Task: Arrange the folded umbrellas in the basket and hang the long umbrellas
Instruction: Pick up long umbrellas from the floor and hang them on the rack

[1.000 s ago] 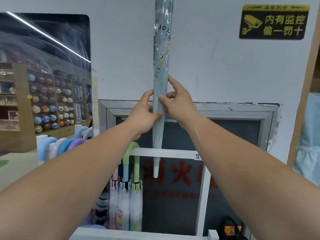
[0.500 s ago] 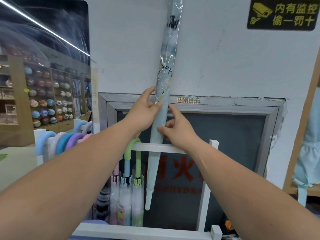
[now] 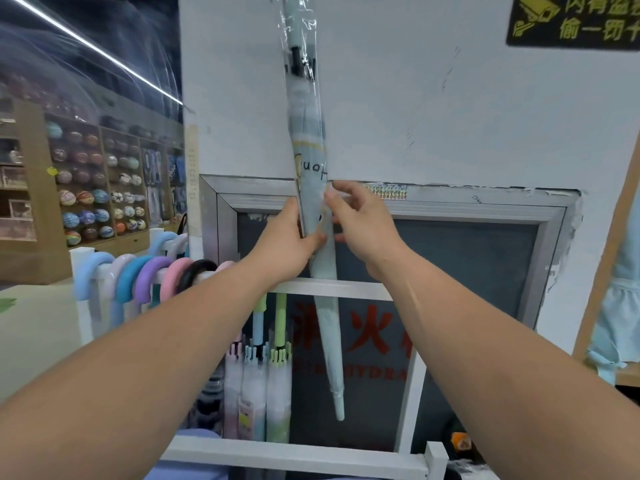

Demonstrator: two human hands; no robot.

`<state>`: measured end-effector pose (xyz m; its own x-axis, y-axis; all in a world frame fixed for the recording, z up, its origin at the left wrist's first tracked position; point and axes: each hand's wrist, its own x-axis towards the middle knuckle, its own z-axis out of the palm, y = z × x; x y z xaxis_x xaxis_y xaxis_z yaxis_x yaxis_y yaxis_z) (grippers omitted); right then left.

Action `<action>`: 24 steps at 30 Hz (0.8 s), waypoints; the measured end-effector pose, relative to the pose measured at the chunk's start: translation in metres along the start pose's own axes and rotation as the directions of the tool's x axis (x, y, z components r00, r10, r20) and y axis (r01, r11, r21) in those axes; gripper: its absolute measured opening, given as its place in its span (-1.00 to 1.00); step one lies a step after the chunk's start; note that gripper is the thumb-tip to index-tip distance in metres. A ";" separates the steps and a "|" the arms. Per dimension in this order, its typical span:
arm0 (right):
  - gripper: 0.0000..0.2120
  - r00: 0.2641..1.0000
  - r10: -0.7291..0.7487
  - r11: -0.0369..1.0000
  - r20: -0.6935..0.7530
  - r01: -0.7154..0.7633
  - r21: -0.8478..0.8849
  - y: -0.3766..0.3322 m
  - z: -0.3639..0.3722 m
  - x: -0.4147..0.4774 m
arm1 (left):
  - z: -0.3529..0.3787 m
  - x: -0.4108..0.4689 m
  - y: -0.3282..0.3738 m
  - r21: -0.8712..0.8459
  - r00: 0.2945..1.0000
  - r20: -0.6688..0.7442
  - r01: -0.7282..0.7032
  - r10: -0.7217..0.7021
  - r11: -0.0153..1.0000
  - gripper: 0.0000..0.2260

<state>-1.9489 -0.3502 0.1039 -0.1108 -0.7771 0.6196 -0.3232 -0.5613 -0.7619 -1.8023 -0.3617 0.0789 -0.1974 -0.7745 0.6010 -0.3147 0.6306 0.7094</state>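
A long pale blue umbrella [image 3: 308,140] in a clear plastic sleeve stands nearly upright before the white wall, tip down behind the white rack's top rail [image 3: 346,289]. My left hand [image 3: 289,244] grips its shaft just above the rail. My right hand [image 3: 360,225] is beside the shaft on the right, fingers spread, fingertips at the plastic sleeve. Its tip [image 3: 338,407] hangs inside the rack frame. The handle end runs out of view at the top.
Several long umbrellas hang by curved pastel handles [image 3: 138,275] on the rail at left; three more [image 3: 263,358] hang inside the rack. A grey-framed cabinet [image 3: 485,258] fills the wall behind. Ball shelves [image 3: 93,188] stand far left; a wooden post [image 3: 609,237] at right.
The umbrella has slid further down through the rack and tilted slightly. My right hand has let go of the shaft and risen beside it; my left hand still holds it.
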 end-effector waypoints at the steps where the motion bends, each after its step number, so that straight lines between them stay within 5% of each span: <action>1: -0.58 1.000 -0.019 1.000 -0.021 0.018 -0.015 -0.006 0.002 0.000 | 0.001 -0.002 0.002 0.025 1.000 -0.002 -0.013 0.013 1.000 -0.57; 8: -0.86 0.995 -0.099 0.991 -0.015 0.097 -0.095 -0.009 -0.002 -0.002 | 0.002 -0.011 0.010 0.075 0.997 0.076 0.012 -0.018 0.997 -0.66; 12: -0.82 0.994 -0.063 0.998 0.092 0.064 -0.011 0.004 -0.012 -0.011 | -0.007 -0.005 0.019 -0.174 0.992 0.073 0.117 -0.105 0.978 -0.70; 15: -0.78 0.986 0.002 0.999 0.169 -0.009 0.044 0.008 -0.015 -0.018 | -0.009 0.004 0.029 -0.296 0.997 0.066 0.068 -0.050 0.953 -0.71; 24: -0.80 0.958 0.101 0.994 0.268 -0.087 -0.065 0.006 -0.022 -0.022 | -0.003 0.018 0.029 -0.250 0.999 0.035 0.004 0.005 0.968 -0.83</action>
<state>-1.9692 -0.3299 0.0903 0.1130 -0.8776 0.4660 -0.3723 -0.4722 -0.7990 -1.8123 -0.3569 0.1116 -0.2313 -0.7726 0.5913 -0.0737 0.6199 0.7812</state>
